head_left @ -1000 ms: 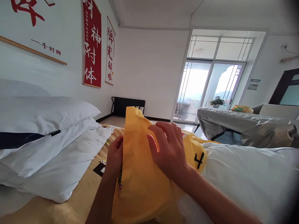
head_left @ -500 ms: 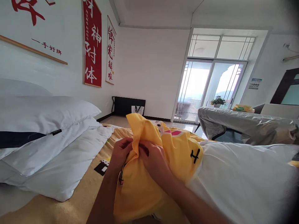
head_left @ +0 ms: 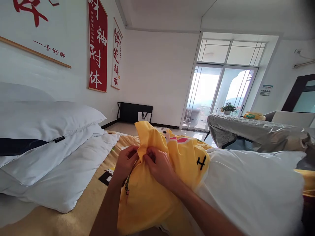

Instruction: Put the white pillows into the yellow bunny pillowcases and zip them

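A yellow printed pillowcase [head_left: 150, 200] is bunched up in front of me on the bed, partly over a white pillow [head_left: 248, 193] that stretches to the right. My left hand [head_left: 125, 162] pinches the yellow cloth near its raised corner, fingers closed. My right hand [head_left: 158, 167] grips the same fold just beside it, fingers curled into the cloth. The two hands almost touch. A cartoon print with pink marks shows on the far side of the case.
Two stacked white pillows [head_left: 49, 131] lie at the left on a yellow patterned sheet [head_left: 81, 213]. Behind stand a black rack [head_left: 134, 111], wall scrolls [head_left: 97, 46], a glass balcony door [head_left: 216, 95] and a table under a silver cover [head_left: 256, 131].
One second ago my right hand lay flat and spread on the raised yellow case. It has since closed on the fold beside my left hand, and the cloth's top has dropped lower.
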Motion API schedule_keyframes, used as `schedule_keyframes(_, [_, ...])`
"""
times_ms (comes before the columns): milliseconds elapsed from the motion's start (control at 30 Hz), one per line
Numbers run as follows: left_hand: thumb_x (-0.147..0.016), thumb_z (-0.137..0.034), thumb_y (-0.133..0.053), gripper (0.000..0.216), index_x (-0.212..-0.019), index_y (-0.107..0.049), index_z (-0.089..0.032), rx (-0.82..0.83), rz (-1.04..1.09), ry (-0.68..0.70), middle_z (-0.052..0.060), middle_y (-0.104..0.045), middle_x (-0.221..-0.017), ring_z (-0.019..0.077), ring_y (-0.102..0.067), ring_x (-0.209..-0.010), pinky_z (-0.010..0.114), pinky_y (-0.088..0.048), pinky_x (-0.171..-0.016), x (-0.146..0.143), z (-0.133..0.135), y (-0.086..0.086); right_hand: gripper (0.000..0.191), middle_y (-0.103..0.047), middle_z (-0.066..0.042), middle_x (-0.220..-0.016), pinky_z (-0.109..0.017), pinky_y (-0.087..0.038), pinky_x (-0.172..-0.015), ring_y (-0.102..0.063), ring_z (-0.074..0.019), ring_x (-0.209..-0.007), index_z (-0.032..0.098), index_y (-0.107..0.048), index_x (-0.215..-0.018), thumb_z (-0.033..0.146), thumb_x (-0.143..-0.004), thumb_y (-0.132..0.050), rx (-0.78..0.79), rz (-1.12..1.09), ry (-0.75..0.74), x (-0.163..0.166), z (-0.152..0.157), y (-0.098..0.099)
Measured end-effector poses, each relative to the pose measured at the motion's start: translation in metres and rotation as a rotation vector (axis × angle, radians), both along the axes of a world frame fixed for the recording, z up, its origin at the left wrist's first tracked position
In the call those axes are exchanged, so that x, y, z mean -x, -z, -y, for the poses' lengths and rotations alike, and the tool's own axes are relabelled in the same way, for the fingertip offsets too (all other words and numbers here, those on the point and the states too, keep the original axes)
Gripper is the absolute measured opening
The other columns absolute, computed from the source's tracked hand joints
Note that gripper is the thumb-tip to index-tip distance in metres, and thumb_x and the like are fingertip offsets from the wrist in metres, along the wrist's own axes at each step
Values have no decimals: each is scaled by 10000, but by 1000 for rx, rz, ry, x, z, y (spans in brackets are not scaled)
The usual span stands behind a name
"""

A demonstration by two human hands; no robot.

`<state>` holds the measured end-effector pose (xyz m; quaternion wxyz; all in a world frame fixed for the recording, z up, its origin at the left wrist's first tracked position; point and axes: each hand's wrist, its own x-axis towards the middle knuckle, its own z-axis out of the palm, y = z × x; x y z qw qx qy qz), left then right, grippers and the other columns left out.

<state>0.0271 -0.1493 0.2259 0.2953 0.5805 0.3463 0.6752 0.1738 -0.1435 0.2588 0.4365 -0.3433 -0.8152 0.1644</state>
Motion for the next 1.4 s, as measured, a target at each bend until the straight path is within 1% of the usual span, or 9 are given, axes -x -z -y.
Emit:
schedule_keyframes(133, [-737,-346,-667,201,-767,-635,-149,-42,0,-81,9,-623,-718,144,-559,-693,223,-449,-636,10,1,0,143,-568,10,-656,-230,-334,-555,-483,-118,-593,189,-496,-701,230,-838,-480,-48,55,-7,-2,-1,1])
schedule_keyframes(333, [-863,-372,-528,210,-813,-562,-171,-202,-115,-380,11,-587,-770,134,-547,-720,220,-441,-661,10,-1,3,87,-590,-3,-713,-242,-297,-558,-487,-133,-615,197,-485,-761,180,-840,-453,-120,153,13,5,0,2])
schedule_keyframes(433, [-889,-394,-486,226,-876,-552,-178,-194,-99,-453,21,-601,-804,130,-552,-707,215,-436,-631,4,-5,6,89,-580,5,-693,-235,-285,-546,-463,-122,-589,196,-484,-743,174,-829,-472,-119,146,8,8,-2,-2])
schedule_keyframes(633, [-857,-421,-538,230,-864,-526,-192,-74,132,-232,-54,-504,-565,65,-394,-454,158,-303,-426,5,-6,8,103,-592,19,-656,-213,-345,-583,-493,-111,-597,194,-546,-718,183,-819,-531,-19,82,-76,3,-6,-13])
schedule_keyframes(800, [-779,-437,-638,279,-842,-525,-191,23,304,-61,-90,-432,-460,63,-402,-413,145,-302,-402,8,-9,7,103,-669,-16,-743,-234,-361,-618,-560,-142,-676,197,-609,-750,208,-830,-546,-23,71,137,0,-1,-9])
schedule_keyframes(967, [-754,-401,-650,271,-849,-546,-169,31,196,-35,-47,-563,-554,89,-496,-472,164,-353,-432,-1,-5,4,64,-664,-15,-712,-231,-330,-587,-542,-137,-636,194,-622,-755,199,-795,-571,-9,123,147,6,-4,3])
schedule_keyframes(1100, [-771,-326,-626,211,-882,-580,-152,-60,91,-69,-4,-636,-691,124,-575,-601,191,-431,-523,-3,-2,5,99,-615,1,-647,-223,-283,-548,-474,-113,-579,186,-576,-675,208,-771,-577,17,187,142,10,-6,5])
schedule_keyframes(1233, [-852,-332,-538,196,-900,-592,-150,-161,-43,-161,26,-643,-803,146,-593,-717,219,-465,-620,5,0,6,97,-595,-6,-661,-228,-249,-540,-439,-110,-579,182,-547,-700,224,-787,-552,-45,274,125,8,-3,0])
schedule_keyframes(1400, [-867,-333,-507,179,-883,-567,-165,-182,-80,-269,13,-617,-758,130,-545,-637,209,-426,-556,11,-1,8,181,-530,24,-607,-220,-240,-524,-385,-92,-555,187,-463,-627,220,-776,-560,-58,251,80,6,2,-10])
